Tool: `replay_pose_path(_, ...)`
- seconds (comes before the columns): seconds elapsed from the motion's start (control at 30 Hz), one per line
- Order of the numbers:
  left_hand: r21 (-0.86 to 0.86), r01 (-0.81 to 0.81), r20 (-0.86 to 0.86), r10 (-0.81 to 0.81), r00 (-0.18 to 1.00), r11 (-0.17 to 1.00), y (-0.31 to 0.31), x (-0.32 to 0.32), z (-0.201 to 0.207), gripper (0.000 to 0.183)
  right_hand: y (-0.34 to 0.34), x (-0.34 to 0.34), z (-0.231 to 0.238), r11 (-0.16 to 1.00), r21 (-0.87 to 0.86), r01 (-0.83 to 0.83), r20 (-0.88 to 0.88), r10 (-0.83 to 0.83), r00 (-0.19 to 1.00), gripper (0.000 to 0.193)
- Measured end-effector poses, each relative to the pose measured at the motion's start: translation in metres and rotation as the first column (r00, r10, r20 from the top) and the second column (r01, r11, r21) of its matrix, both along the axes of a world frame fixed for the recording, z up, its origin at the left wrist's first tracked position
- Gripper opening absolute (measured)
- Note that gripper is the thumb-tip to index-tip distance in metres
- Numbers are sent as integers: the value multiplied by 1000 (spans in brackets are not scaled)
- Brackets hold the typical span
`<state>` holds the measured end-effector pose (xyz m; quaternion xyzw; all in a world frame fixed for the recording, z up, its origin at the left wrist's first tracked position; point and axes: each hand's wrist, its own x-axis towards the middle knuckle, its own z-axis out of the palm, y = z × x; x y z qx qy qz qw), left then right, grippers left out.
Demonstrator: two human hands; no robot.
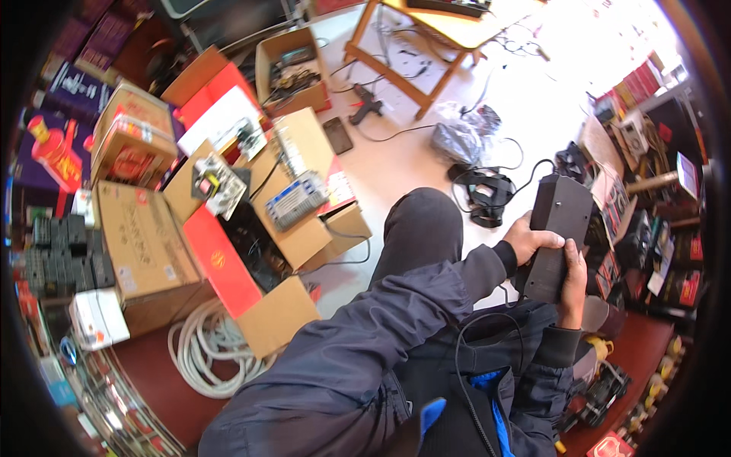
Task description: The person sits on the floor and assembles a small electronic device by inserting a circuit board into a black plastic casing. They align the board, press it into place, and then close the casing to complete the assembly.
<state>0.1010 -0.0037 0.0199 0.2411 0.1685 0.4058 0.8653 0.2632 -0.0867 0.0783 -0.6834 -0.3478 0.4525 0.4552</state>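
A long black rectangular box [563,206], like a power adapter case, with small screw holes along its face, is tilted over my lap on the right. A black cable leaves its far end and loops to the left. My left hand [527,242] grips its left side, the thumb lying across the face. From the right and below, my right hand [572,283] wraps the near end, its thumb tip close to the left thumb. The undersides of the fingers are hidden behind the box.
Open cardboard boxes [255,308] with electronic parts stand at the left, beside a coil of white hose [202,358]. Ahead on the floor lie a black strapped item [487,196], a plastic bag [466,137] and a glue gun [367,104]. A wooden stool [396,80] stands farther off.
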Motion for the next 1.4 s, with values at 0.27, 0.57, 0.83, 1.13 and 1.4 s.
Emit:
replay_pose_path(0.27,-4,112,32,-112,993,994,-8,22,6,59,-21,12,10,998,-13,55,255,-50,966,44)
replay_pose_path(0.57,34,36,-174,-30,984,999,8,-13,24,51,3,-6,4,985,148,89,-102,-74,992,66)
replay_pose_path(0.83,-76,-157,56,161,985,985,65,-228,61,50,43,77,-78,973,-117,201,43,-197,979,62)
replay_pose_path(1.13,-23,-619,-32,618,786,785,52,-263,56,60,120,52,-309,842,-481,-244,534,502,681,65)
replay_pose_path(1.4,41,-742,-230,729,644,669,55,-282,43,58,147,35,-395,921,-389,-18,536,243,808,57)
